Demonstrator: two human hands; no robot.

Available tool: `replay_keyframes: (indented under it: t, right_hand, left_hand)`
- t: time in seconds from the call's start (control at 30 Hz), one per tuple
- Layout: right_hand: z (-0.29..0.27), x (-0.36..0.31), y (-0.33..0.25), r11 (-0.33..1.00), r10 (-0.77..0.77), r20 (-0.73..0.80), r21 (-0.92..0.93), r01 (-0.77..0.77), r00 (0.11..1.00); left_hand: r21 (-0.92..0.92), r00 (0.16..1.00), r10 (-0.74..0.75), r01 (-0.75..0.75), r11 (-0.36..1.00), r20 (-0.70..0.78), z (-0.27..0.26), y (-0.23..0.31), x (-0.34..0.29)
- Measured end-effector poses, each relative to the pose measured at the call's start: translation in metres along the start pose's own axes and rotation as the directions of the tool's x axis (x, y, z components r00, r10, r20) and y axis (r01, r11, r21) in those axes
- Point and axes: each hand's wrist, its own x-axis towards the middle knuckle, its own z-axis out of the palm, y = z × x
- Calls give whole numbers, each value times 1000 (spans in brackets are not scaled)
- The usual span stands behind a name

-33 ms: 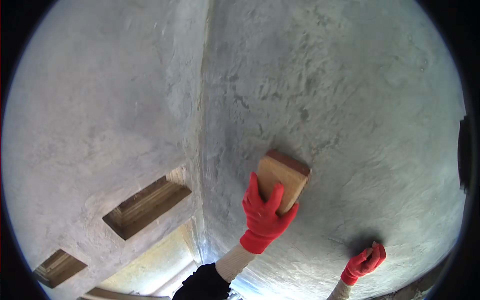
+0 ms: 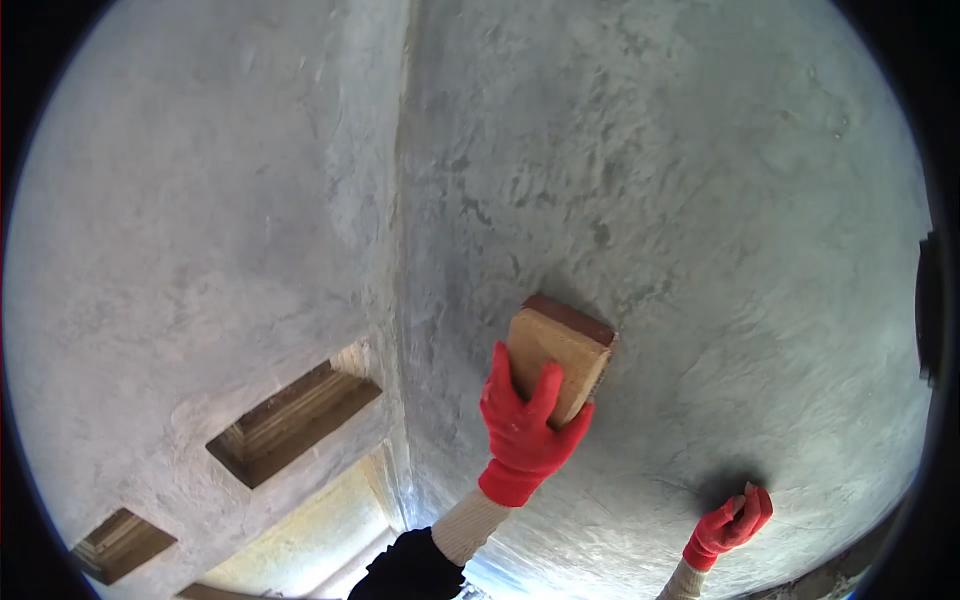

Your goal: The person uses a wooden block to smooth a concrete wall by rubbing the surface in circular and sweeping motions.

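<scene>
My left hand (image 2: 528,425), in a red glove with a cream cuff, grips a thick rectangular block (image 2: 560,355). The block has a tan face and a reddish-brown far edge; my fingers spread over its near end and left side. It rests against the rough grey plastered wall (image 2: 700,240), and the side turned to the wall is hidden. Lower right, my right hand (image 2: 728,525), gloved in red too, is held close to the same wall with its fingers curled together. Something small and pale shows at its fingertips, too small to name.
A vertical corner seam (image 2: 402,200) divides this wall from a second plastered wall (image 2: 200,220) on the left. That wall has two rectangular recesses, a larger one (image 2: 295,420) and a smaller one (image 2: 122,545). A dark object (image 2: 930,310) stands at the right rim.
The block and my left hand sit very slightly farther left in the picture, and the walls have shifted a little the same way. My right hand looks nearly unchanged.
</scene>
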Motion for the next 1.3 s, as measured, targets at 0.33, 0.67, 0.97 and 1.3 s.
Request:
replay_keyframes:
  t: [0.33, 0.67, 0.97, 1.3]
  right_hand:
    - [5, 4, -10, 998, 5, -6, 56, -5, 1000]
    - [0, 11, -15, 993, 68, 54, 93, -73, 996]
    - [1, 19, -15, 995, -56, 17, 87, 54, 998]
    - [2, 20, -22, 997, -50, -8, 61, 51, 999]
  left_hand:
    - [-76, 993, 93, -88, 993, 67, -4, -48, -129]
    - [11, 993, 120, -120, 993, 23, -6, -39, -55]
    - [29, 999, 48, -47, 998, -23, -9, -29, 1]
    - [-41, 980, 199, -198, 979, 25, -13, -84, -115]
